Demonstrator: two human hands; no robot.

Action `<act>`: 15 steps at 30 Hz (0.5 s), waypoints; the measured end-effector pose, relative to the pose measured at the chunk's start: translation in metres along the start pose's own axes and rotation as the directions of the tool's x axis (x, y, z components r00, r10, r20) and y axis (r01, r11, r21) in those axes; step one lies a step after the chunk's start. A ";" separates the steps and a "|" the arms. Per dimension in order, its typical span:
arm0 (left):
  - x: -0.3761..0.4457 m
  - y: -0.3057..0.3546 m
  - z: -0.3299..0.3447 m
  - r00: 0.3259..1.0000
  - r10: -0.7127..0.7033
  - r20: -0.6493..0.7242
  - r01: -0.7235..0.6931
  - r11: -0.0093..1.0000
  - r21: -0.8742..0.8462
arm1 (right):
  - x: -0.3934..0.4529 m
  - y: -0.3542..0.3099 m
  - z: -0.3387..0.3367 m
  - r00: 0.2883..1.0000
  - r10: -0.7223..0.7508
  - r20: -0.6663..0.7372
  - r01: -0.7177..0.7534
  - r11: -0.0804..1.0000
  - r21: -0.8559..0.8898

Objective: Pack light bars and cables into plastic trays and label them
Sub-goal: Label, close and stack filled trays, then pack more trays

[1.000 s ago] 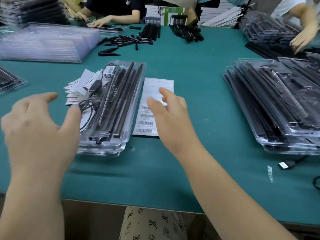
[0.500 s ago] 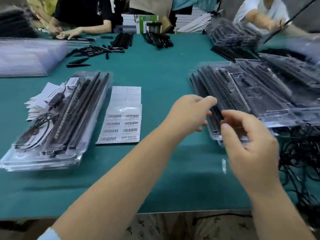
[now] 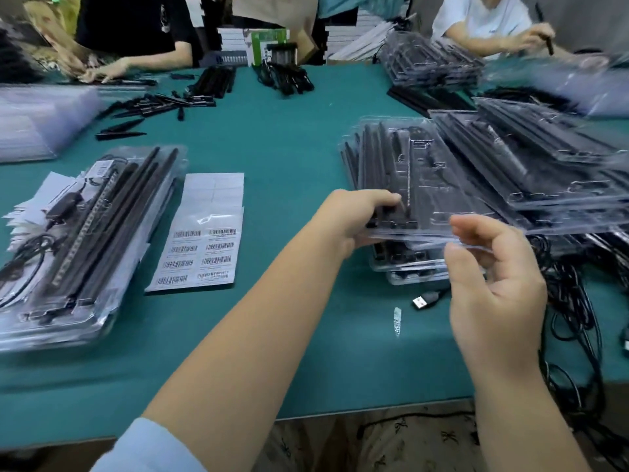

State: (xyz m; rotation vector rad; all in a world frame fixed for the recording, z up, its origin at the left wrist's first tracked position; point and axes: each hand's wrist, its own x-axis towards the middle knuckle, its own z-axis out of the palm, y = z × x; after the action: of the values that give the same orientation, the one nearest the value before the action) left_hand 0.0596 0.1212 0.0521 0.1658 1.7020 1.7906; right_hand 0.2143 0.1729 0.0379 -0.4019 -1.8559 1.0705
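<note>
A clear plastic tray point(image 3: 425, 185) loaded with black light bars lies on top of a stack at the right. My left hand point(image 3: 357, 216) grips its near left corner, fingers over the top and thumb beneath. My right hand point(image 3: 493, 284) pinches the tray's near clear edge between thumb and fingers. On the left sits a pile of packed trays point(image 3: 85, 250) with bars and a coiled cable inside. Beside that pile lies a sheet of barcode labels point(image 3: 200, 247).
More filled trays point(image 3: 544, 158) overlap at the right. A tangle of black cables point(image 3: 571, 301) and a USB plug point(image 3: 422, 301) lie by the near right edge. Loose black parts point(image 3: 153, 103) and empty clear trays point(image 3: 34, 124) sit farther back. Other people work across the green table point(image 3: 272, 148).
Both hands left the packed pile at the left and crossed to the right stack. They now hold the near end of its top tray, which is lifted slightly.
</note>
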 end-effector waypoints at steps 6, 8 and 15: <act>-0.014 -0.011 -0.054 0.999 -0.035 -0.005 0.034 0.987 -0.157 | -0.006 -0.010 0.015 0.999 -0.030 0.035 0.026 0.994 0.107; -0.025 -0.012 -0.076 1.000 -0.010 -0.006 0.009 0.983 -0.181 | -0.007 -0.013 0.024 0.998 -0.024 0.050 0.020 0.996 0.086; -0.064 -0.012 -0.143 0.993 0.074 -0.095 -0.088 0.984 -0.154 | 0.007 -0.030 0.048 0.878 0.195 0.438 -0.033 0.936 -0.351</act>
State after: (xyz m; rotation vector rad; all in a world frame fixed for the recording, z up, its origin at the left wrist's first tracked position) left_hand 0.0408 -0.0342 0.0419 0.0900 1.6257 2.0116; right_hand 0.1749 0.1354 0.0567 -0.4866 -2.4935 0.9878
